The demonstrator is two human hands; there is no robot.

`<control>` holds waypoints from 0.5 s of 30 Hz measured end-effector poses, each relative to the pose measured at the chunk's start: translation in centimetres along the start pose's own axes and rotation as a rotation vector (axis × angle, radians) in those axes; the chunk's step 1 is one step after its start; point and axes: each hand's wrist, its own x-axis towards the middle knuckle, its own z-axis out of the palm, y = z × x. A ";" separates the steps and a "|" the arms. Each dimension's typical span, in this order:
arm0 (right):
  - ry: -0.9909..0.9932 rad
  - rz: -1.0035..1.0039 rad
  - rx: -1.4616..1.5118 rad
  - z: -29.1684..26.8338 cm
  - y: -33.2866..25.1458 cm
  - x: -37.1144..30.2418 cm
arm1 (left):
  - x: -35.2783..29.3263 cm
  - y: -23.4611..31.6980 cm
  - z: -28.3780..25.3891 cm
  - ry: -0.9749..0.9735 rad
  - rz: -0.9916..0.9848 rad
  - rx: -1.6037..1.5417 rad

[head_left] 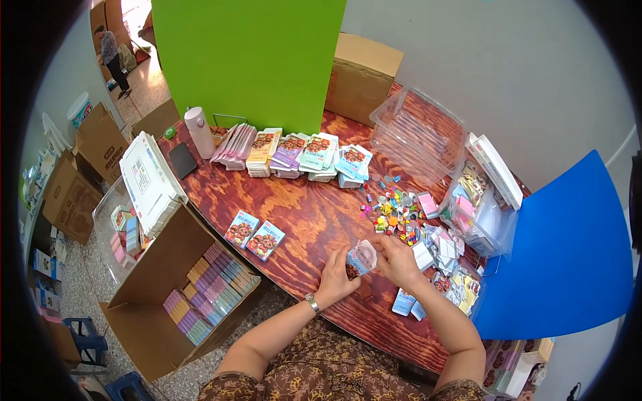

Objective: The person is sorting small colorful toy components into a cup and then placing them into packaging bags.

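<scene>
Near the table's front edge, my left hand (pixel 334 279) is wrapped round a small blue printed card box (pixel 357 264), tilted up with its pale upper end towards the right. My right hand (pixel 396 259) touches that upper end with bent, closed fingers; whether it also pinches some small piece is hidden. Two finished-looking blue boxes (pixel 254 235) lie flat to the left. Right of my hands spreads a heap of small colourful trinkets (pixel 398 212), with white and printed cards (pixel 441 248) beside it. A couple of blue flat packets (pixel 405 302) lie below my right wrist.
Stacks of flat printed boxes (pixel 319 152) line the far side, beside a pink bottle (pixel 198 131). A clear tub (pixel 418 134) and a blue panel (pixel 562 260) bound the right. An open carton (pixel 144 327) of coloured packs stands left. Far off, a person (pixel 112 57) stands.
</scene>
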 end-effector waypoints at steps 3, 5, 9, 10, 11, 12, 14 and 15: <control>-0.015 0.006 0.013 -0.4 -0.1 -0.8 | 0.0 0.3 0.0 -0.010 -0.006 0.051; 0.035 0.030 0.021 -1.6 -0.5 -1.2 | 0.3 0.4 0.0 -0.107 -0.082 0.063; 0.169 0.102 -0.068 -5.8 2.0 -2.2 | 1.1 0.4 -0.3 -0.102 0.033 0.159; 0.222 0.093 -0.090 -6.9 3.3 -2.7 | 1.0 0.3 -0.9 -0.102 0.030 0.164; 0.308 0.135 -0.095 -8.6 4.4 -3.4 | 1.0 0.1 -1.1 -0.095 0.042 0.095; 0.397 0.176 -0.109 -10.4 5.6 -4.5 | 0.9 -0.1 -0.7 -0.061 0.043 0.067; 0.527 0.346 -0.164 -12.4 10.9 -8.3 | 1.1 0.5 0.2 -0.028 0.022 -0.032; 0.536 0.434 -0.170 -13.2 12.4 -10.2 | 1.0 0.2 0.6 -0.043 0.032 -0.046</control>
